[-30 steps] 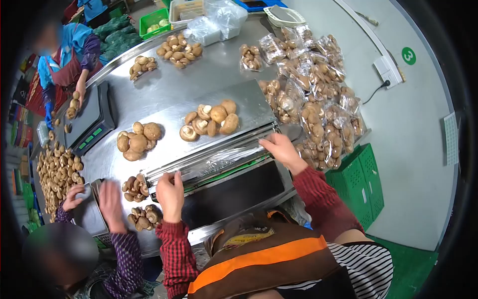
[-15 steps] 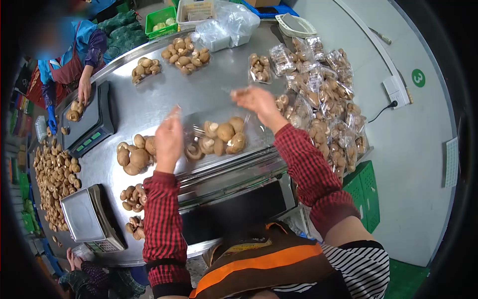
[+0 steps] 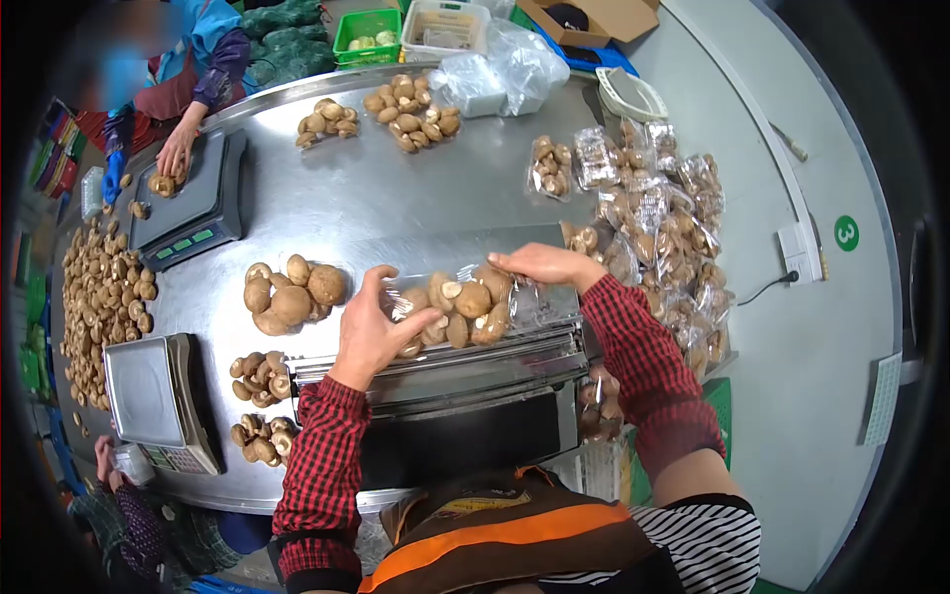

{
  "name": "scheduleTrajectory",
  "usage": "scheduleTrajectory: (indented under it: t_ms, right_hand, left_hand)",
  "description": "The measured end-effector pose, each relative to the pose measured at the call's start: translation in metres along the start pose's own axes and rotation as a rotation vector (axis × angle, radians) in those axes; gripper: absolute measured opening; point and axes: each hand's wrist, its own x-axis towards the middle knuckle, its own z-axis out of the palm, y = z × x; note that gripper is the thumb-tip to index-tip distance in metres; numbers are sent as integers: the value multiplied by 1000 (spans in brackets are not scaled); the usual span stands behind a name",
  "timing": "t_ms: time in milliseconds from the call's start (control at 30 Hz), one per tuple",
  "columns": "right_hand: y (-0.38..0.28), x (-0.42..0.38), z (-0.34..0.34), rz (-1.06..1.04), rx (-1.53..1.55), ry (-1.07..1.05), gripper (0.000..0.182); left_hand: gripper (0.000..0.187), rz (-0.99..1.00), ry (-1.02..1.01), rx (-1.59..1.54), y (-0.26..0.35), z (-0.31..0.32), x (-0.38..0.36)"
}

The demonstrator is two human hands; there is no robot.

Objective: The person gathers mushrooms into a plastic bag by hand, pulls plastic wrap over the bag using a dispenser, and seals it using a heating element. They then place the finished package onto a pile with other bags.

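A group of brown mushrooms (image 3: 465, 305) with clear film around it lies between my hands, at the back edge of the wrapping machine (image 3: 445, 381). My left hand (image 3: 371, 332) grips the left end of this bundle, thumb and fingers curved around the film. At the right end, my right hand (image 3: 544, 265) pinches the film beside the mushrooms. Loose mushrooms (image 3: 292, 295) sit just left of my left hand, with two smaller groups (image 3: 261, 379) nearer the front. Wrapped mushroom packs (image 3: 653, 218) are piled to the right.
Two scales (image 3: 188, 203) (image 3: 148, 391) stand at the left, beside a large mushroom heap (image 3: 104, 297). A co-worker's hand (image 3: 178, 148) touches mushrooms on the far scale. More mushrooms (image 3: 411, 111), plastic bags (image 3: 505, 79) and a green basket (image 3: 366, 38) are at the back.
My raised, spread hands have come down and closed on the film at both ends of the mushrooms. The whole view has shifted slightly.
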Motion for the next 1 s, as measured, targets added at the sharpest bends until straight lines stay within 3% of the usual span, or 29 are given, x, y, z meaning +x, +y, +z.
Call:
scheduleTrajectory:
  t_ms: [100,167,200,233,300,367,433,500,567,700,767,867,967,1000]
  right_hand:
    - [17,-11,-8,-19,-41,-34,71]
    - [40,-14,-4,-302,-110,14,55]
    - [40,-20,0,-250,78,35,41]
    - [43,-21,7,-248,79,34,41]
    - [53,-17,26,-477,96,277,31]
    - [55,-16,48,-450,196,308,34]
    - [31,-43,75,-142,943,327,41]
    - [39,-64,95,-139,887,427,48]
    - [35,-111,107,-113,984,444,43]
    - [49,-183,155,-3,1067,261,28]
    - [55,-196,184,42,1132,227,27]
    - [64,-196,223,105,904,526,26]
    - [80,-194,270,19,433,1029,21]
    - [86,-195,285,20,482,1119,20]
  left_hand:
    - [52,-80,36,-172,-16,-5,-15]
    - [41,-138,-17,-282,-24,-14,-27]
    - [37,-179,-92,-253,-28,-19,-30]
    - [33,-219,-167,-224,-31,-22,-34]
    - [29,-157,-90,-258,-36,-12,-40]
    - [29,-140,102,-193,-28,-3,-40]
    - [29,-146,172,-244,-23,4,-42]
    - [29,-158,241,-326,1,1,-50]
    - [29,-128,213,-330,3,-3,-73]
    - [36,-463,-143,-400,22,-30,-131]
    - [39,-437,-247,-376,-1,-24,-149]
    - [41,-452,-279,-161,-9,-8,-166]
    - [43,-188,62,-232,-21,17,-184]
    - [40,-252,38,-322,-10,20,-188]
